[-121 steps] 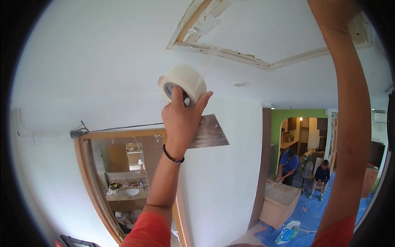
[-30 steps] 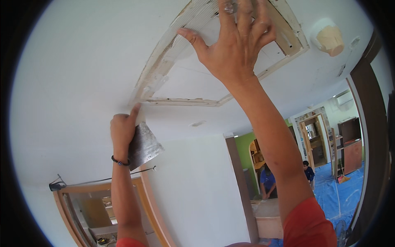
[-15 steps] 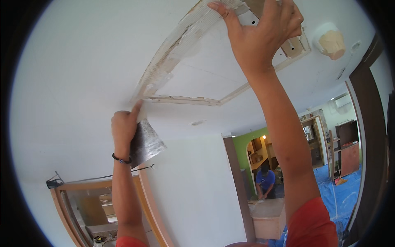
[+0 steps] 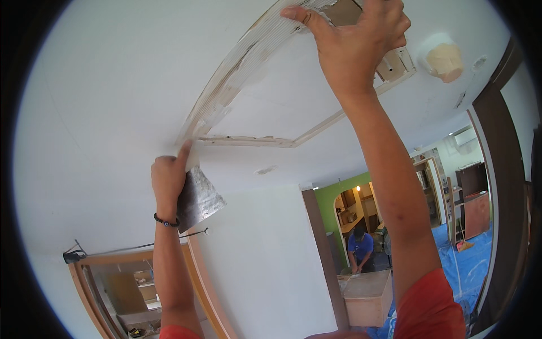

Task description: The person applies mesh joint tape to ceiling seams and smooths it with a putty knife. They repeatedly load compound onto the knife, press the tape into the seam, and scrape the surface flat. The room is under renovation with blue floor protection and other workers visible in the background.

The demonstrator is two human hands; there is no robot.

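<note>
My left hand (image 4: pixel 169 178) is closed around a putty knife (image 4: pixel 200 198) with a wide, smeared metal blade pointing down and right. One finger of that hand is stretched up to the near corner of a frame-like outline on the ceiling. From that corner a strip of mesh tape (image 4: pixel 226 79) runs up along the ceiling seam. My right hand (image 4: pixel 355 56) is raised at the top, its thumb on the tape's far part. Its other fingers curl inward and are partly cut off; what they hold is hidden.
A white ceiling panel (image 4: pixel 276 101) has rough edges and an opening at its far side. A covered round fixture (image 4: pixel 444 61) hangs on the right. Below are a wood-framed window (image 4: pixel 118 282), a person in a blue shirt (image 4: pixel 360 248), a box-like cabinet (image 4: pixel 364 294) and blue floor sheeting (image 4: pixel 463 265).
The view has shifted slightly. Both hands keep nearly the same places on the ceiling, and the right thumb has moved slightly along the tape's upper part. The putty knife stays in my left hand.
</note>
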